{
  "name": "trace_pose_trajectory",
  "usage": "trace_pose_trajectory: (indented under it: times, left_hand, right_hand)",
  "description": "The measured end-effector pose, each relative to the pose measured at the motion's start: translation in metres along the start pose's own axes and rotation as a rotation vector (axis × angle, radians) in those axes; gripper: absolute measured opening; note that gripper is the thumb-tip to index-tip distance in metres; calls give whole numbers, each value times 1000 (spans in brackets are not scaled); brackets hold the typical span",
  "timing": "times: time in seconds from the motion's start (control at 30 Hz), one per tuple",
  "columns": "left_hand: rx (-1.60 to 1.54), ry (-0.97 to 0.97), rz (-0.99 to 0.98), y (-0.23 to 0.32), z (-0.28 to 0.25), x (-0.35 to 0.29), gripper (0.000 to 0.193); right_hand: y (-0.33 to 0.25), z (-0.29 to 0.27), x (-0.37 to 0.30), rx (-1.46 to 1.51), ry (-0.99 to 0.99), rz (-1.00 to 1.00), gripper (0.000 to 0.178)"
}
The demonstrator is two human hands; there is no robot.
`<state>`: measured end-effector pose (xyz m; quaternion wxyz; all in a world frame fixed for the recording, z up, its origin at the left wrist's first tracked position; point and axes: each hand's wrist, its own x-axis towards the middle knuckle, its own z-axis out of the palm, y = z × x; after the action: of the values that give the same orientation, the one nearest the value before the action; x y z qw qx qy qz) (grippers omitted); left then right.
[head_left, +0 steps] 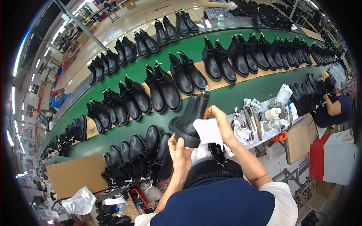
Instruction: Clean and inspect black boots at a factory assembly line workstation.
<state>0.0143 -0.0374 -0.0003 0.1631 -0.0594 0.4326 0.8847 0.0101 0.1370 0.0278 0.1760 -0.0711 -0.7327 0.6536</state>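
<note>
A black ankle boot [190,115] is raised in front of me, tilted, its chunky sole toward my body. My left hand [180,155] is closed on the sole, thumb pressed against its edge. In my right hand [220,119] is a white cloth [208,132], which hangs over the side of the boot. The right fingertips are partly hidden behind the boot's shaft. Another black boot [217,153] rests just below the cloth, close to my waist. Several finished-looking black boots [158,150] lean together to the left of my left hand.
Rows of black boots [166,90] stand on a green conveyor [151,62] beyond my hands. To the right, a bench holds brushes [253,120], white bottles [272,113] and an orange coil [279,136]. A cardboard sheet [75,175] lies at left. A co-worker [339,109] sits at far right.
</note>
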Motion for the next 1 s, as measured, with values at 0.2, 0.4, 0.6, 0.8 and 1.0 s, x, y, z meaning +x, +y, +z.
trace_pose_trajectory:
  times: [0.2,0.4,0.6,0.8,1.0]
  left_hand:
    - [-178,-115,-48,4,-41,2,53]
    - [-334,22,-396,-43,-128,-8,39]
    - [934,200,-310,-42,-126,7,52]
    - [1936,-59,-121,-42,-57,99,108]
    - [1961,-5,-358,-43,-64,131,106]
  right_hand:
    - [10,-96,4,-558,379,337,29]
    - [110,-171,-37,-1080,375,246,55]
    - [124,-79,-26,-581,-26,154,60]
    - [127,26,14,-987,-498,645,117]
    - [147,8,23,-862,-463,639,116]
